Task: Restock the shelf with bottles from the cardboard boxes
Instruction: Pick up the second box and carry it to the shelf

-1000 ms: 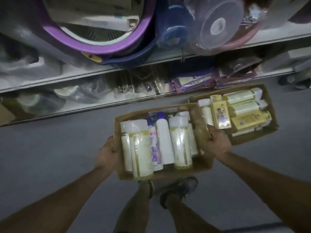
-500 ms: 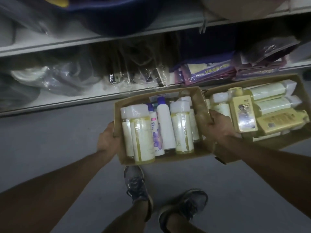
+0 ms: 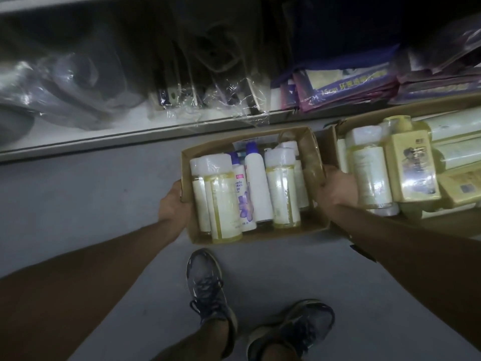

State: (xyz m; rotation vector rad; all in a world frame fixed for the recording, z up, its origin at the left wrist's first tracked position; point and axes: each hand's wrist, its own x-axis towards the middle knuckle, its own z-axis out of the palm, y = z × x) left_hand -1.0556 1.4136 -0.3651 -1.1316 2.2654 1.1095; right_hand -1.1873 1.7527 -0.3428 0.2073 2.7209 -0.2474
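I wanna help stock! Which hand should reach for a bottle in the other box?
Probably the right. The right hand grips the held box on the side next to the second box; the left hand grips the far side, with the held box in between.

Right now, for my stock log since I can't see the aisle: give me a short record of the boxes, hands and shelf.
held box: open cardboard box, bottles packed inside
contents: yellow-liquid bottles with white caps, white bottle with blue cap, purple-label bottle
left hand: grips the box's left wall
right hand: grips the box's right wall
second box: beside it on the right, also full of bottles
shelf: holds plastic-wrapped goods and purple packets
bottles in hand: none
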